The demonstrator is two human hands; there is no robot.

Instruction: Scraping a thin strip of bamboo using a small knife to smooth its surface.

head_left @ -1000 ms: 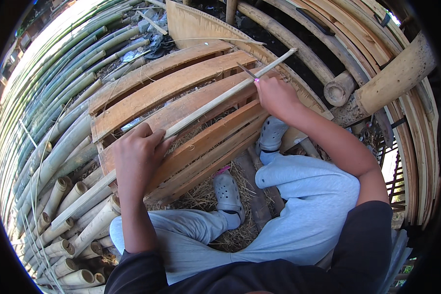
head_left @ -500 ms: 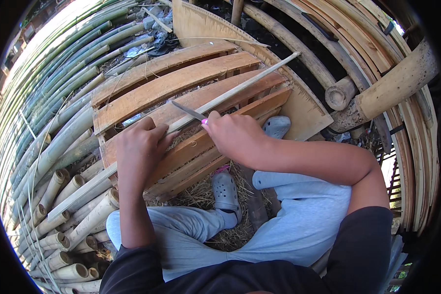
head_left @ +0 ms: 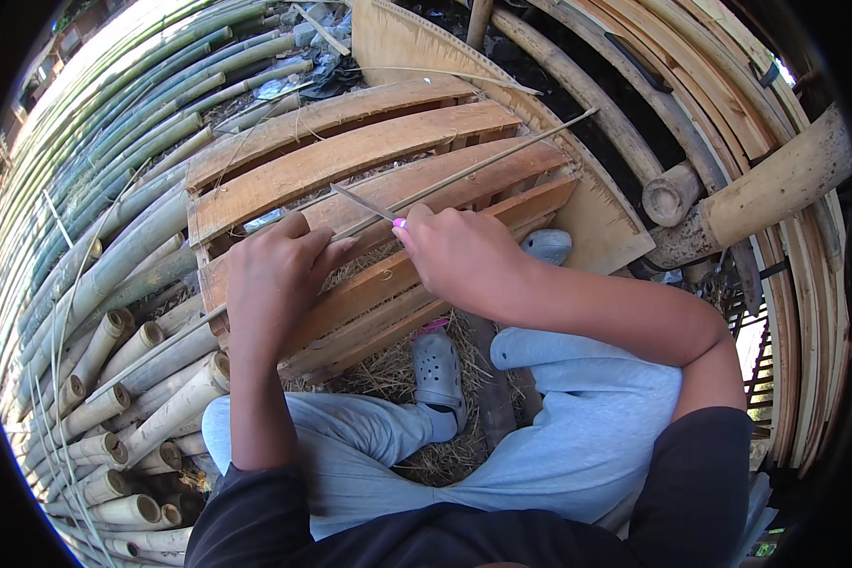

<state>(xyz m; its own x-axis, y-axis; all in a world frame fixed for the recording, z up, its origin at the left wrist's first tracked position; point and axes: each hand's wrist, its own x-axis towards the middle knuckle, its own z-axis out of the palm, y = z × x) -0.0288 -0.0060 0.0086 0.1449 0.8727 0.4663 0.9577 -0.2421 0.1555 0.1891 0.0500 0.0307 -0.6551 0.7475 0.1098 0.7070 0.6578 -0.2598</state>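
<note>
My left hand [head_left: 279,279] is closed around a long, thin bamboo strip [head_left: 530,145], which runs slantwise from lower left to upper right over a slatted wooden frame [head_left: 350,163]. Close by on the right, my right hand [head_left: 459,254] grips a knife by its pink handle. The knife blade [head_left: 362,201] points up and left, lying along or just above the strip; whether it touches cannot be made out. Seen from above, the strip shows a narrow side.
Cut bamboo poles [head_left: 95,275] are stacked across the left. A flat wooden board [head_left: 596,222] stands behind the frame, and a thick bamboo post [head_left: 776,180] crosses at the right. Long planks [head_left: 710,80] lie beyond it. Straw [head_left: 369,371] covers the ground by my feet.
The bamboo strip has been turned, so its broad pale face no longer shows and it looks thinner. Both hands keep their grips, with the knife near the same spot.
</note>
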